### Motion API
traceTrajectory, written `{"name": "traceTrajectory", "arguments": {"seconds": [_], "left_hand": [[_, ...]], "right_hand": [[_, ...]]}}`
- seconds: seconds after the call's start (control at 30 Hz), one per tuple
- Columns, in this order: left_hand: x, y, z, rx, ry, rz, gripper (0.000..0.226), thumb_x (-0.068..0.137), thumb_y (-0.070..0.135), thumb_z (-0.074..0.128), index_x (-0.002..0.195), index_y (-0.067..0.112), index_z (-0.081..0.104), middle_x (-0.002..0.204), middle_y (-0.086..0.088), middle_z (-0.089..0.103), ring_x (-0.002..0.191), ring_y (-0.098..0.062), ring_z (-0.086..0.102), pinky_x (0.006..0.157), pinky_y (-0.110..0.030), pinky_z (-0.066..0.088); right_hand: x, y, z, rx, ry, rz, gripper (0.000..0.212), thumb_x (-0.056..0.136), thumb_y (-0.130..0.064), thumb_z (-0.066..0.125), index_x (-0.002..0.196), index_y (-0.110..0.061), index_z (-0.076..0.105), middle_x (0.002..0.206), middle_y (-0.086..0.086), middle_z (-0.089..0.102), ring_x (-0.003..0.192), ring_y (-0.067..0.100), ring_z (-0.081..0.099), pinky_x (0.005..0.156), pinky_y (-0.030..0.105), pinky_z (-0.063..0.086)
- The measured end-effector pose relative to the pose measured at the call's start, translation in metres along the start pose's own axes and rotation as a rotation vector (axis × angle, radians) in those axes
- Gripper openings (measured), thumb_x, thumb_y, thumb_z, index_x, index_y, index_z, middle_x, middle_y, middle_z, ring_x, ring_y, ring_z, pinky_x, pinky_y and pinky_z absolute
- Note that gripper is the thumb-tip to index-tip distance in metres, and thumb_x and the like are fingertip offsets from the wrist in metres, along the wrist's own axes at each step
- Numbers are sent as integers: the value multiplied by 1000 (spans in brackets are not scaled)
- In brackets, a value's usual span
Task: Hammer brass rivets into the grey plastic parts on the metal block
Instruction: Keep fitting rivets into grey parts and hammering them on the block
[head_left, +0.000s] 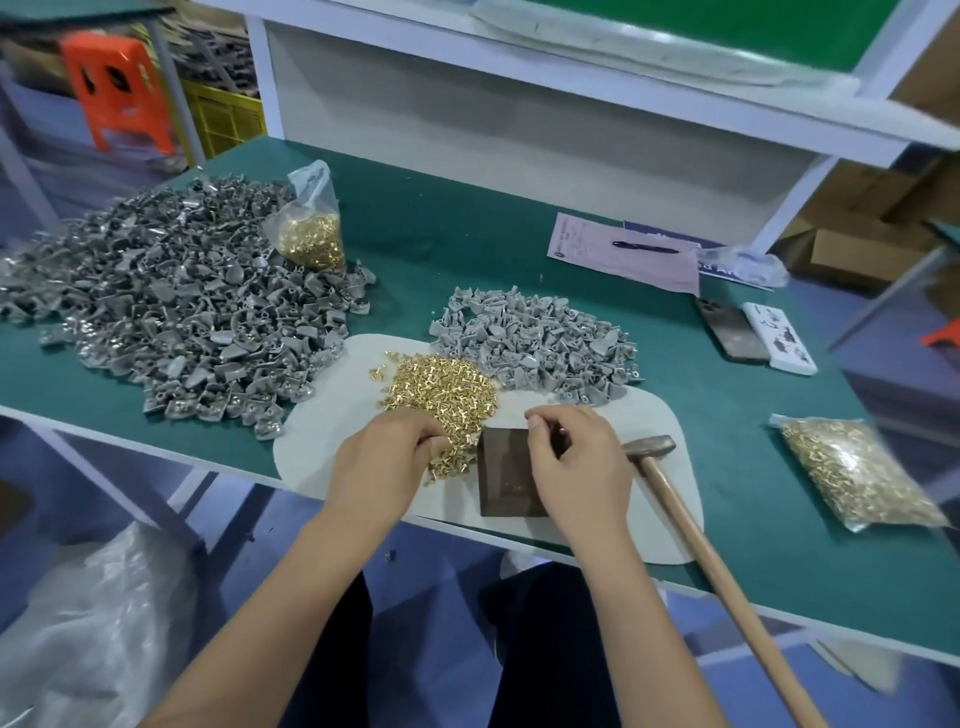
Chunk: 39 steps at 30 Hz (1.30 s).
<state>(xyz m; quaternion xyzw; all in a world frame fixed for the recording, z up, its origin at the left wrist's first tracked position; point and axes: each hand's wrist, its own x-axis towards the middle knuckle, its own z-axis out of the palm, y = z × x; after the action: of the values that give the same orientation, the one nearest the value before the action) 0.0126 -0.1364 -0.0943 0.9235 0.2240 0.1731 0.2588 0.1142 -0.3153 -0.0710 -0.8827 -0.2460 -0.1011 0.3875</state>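
A dark square metal block (506, 480) lies on a white mat (317, 447) at the table's front edge. My right hand (579, 467) hovers over the block's right side and pinches a small dark grey plastic part (562, 439), mostly hidden by the curled fingers. Left of the block, my left hand (382, 465) curls its fingertips into the near edge of a loose heap of brass rivets (441, 389) and pinches some. A wooden-handled hammer (691, 525) lies unheld to the right, its head (649, 446) on the mat.
A small pile of grey parts (535, 343) sits behind the rivets and a large pile (171, 296) at left. Rivet bags stand at the back (311, 236) and right (852, 475). Paper with a pen (623, 254), a phone (732, 330) and a white box (779, 338) lie at the back right.
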Motion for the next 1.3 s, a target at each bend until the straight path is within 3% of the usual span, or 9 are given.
{"name": "traceTrajectory", "arguments": {"seconds": [0.13,0.37,0.47,0.63,0.8,0.93,1.0,1.07,1.3], "left_hand": [[4,5,-2,-12,67,20,21,93,50,62,78,35,61,76,19,60,73,-2,53,58,-23,40],[19,52,-3,-575,-84,-20,42,86,63,64,64,28,69,60,10,66,52,-2,55,55,-25,41],[25,69,3,-623,-124,-21,41,87,56,66,56,29,67,54,7,63,47,0,49,52,-15,37],[35,76,8,-638,-218,-51,49,83,64,66,56,23,68,47,3,56,43,-7,41,46,-19,32],[47,76,8,-525,-283,2,51,91,58,60,57,21,71,51,3,65,34,0,43,38,-11,28],[68,72,21,-146,-122,23,32,97,55,53,87,31,72,84,16,72,77,-7,66,66,-29,54],[79,71,28,-22,-46,27,17,96,45,60,106,34,68,101,16,69,92,-10,65,76,-32,54],[90,71,36,44,-50,42,26,93,42,64,118,33,65,108,12,66,96,-13,64,76,-31,53],[106,70,49,125,-81,48,17,91,33,69,106,32,65,101,12,67,94,-15,64,73,-30,48]], "right_hand": [[0,1,-1,78,5,17,12,95,-26,64,98,-30,74,100,-17,70,100,9,61,82,32,51],[-3,2,-16,463,-107,20,19,89,-24,76,104,-36,73,97,-12,74,96,12,69,83,22,51],[-3,3,-22,525,-117,11,22,85,-17,80,99,-33,74,96,-13,75,94,6,70,80,13,49],[0,9,-27,545,-98,66,14,85,-16,80,90,-29,78,88,-13,76,90,8,70,80,15,50],[0,9,-21,522,-60,84,10,88,-17,74,84,-26,70,81,-10,71,83,13,66,75,18,49],[0,11,-18,535,15,110,14,89,-14,68,83,-25,61,78,-7,64,77,13,61,72,20,47],[1,12,-18,539,19,115,15,89,-13,68,82,-25,60,77,-7,63,75,12,59,70,21,47],[1,13,-17,528,19,116,15,88,-15,67,82,-27,60,77,-8,63,74,12,59,70,21,47],[1,12,-16,485,25,97,14,88,-19,67,83,-29,60,79,-11,64,77,12,61,70,17,47]]}}
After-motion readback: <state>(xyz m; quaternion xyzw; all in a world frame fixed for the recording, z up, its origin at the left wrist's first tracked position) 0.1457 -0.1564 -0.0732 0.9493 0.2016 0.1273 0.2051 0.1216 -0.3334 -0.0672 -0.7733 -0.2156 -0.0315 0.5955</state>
